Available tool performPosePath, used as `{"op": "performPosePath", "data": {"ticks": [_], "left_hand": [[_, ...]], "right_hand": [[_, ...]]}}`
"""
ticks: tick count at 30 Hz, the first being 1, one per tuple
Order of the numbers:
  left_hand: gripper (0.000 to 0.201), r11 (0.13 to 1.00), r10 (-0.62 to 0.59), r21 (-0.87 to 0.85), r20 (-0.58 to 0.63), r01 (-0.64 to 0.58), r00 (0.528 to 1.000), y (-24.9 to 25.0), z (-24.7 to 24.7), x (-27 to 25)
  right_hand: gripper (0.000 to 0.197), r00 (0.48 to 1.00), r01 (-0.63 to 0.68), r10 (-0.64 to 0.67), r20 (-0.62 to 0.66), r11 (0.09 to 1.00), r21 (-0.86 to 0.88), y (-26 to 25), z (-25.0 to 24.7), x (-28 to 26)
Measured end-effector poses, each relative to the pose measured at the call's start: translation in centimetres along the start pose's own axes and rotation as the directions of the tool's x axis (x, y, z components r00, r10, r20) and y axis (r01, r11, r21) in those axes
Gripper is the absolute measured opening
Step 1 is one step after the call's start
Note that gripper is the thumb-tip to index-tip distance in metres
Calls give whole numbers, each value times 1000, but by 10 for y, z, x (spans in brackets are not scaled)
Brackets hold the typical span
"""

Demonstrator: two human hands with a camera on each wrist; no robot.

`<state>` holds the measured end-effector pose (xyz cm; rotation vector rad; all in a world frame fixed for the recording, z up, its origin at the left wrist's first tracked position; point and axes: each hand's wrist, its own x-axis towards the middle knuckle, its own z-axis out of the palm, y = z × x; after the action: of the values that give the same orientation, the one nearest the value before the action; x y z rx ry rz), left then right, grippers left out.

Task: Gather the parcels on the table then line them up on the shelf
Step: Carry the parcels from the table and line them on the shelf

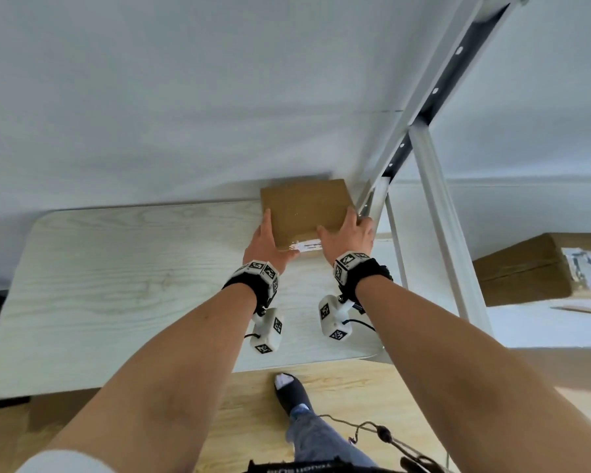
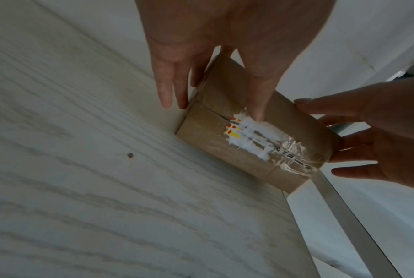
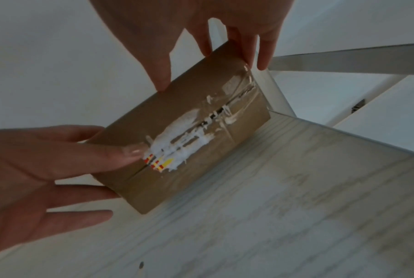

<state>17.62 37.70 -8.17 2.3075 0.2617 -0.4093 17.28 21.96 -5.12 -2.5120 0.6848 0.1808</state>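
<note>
The parcel [image 1: 304,208] is a flat brown cardboard box. It lies on the pale wood-grain table [image 1: 116,285], at the far right corner of the board, just right of the middle of the head view. Its broad face looks up. From above the top looks nearly square, so I cannot say surely which side is the long one; its far edge is at the white wall [image 1: 185,97] and its right edge is just beside the white metal post of the shelf [image 1: 434,186]. The narrow side that faces you carries a torn white label [image 2: 251,135] with small red and yellow marks, and some clear tape.

Your left hand [image 1: 265,242] holds the left side of the parcel. The fingers lie straight along that side, and the thumb presses on the front face near the label, as the left wrist view shows. Your right hand [image 1: 348,232] holds the right side in the same way: the thumb is on the top edge, the other fingers reach down along the right corner beside the shelf post. Both hands are quite wide open, with the box between them.

In the right part of the head view another brown box [image 1: 526,268] lies on a shelf board, well apart from your hands.
</note>
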Motion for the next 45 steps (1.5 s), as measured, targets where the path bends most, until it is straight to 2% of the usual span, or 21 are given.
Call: {"op": "performPosePath", "data": {"ticks": [6, 12, 15, 19, 25, 29, 33, 35, 41, 45], "left_hand": [[130, 997, 58, 54, -107, -53, 993, -11, -32, -65], [139, 978, 153, 163, -127, -131, 980, -24, -40, -165], [139, 944, 230, 272, -136, -186, 964, -31, -35, -221], [134, 915, 264, 357, -182, -186, 947, -36, -27, -291], [131, 836, 353, 512, -222, -200, 909, -47, -13, -367], [122, 797, 375, 567, -194, -208, 907, -48, -6, -400], [124, 666, 443, 697, -83, -265, 893, -38, 11, -424], [121, 633, 446, 725, -56, -271, 893, -21, 27, -432], [104, 723, 395, 628, -34, -288, 918, 50, 95, -456], [97, 738, 385, 607, -17, -296, 923, 99, 137, -470]], "right_hand": [[78, 989, 137, -143, -44, 983, -125, 0, -22, -60], [76, 962, 238, -257, -96, 956, -170, 28, -51, -155], [74, 947, 264, -287, -142, 951, -162, 55, -68, -208], [74, 937, 304, -329, -118, 933, -190, 92, -87, -271], [74, 933, 334, -347, -96, 933, -133, 136, -111, -326], [74, 927, 349, -363, -98, 927, -138, 161, -123, -344], [77, 927, 342, -360, -105, 927, -156, 194, -152, -343], [74, 924, 348, -367, -106, 924, -162, 217, -170, -338], [59, 909, 372, -390, -146, 918, -136, 289, -229, -320], [53, 889, 409, -419, -183, 908, -92, 340, -266, -300]]}}
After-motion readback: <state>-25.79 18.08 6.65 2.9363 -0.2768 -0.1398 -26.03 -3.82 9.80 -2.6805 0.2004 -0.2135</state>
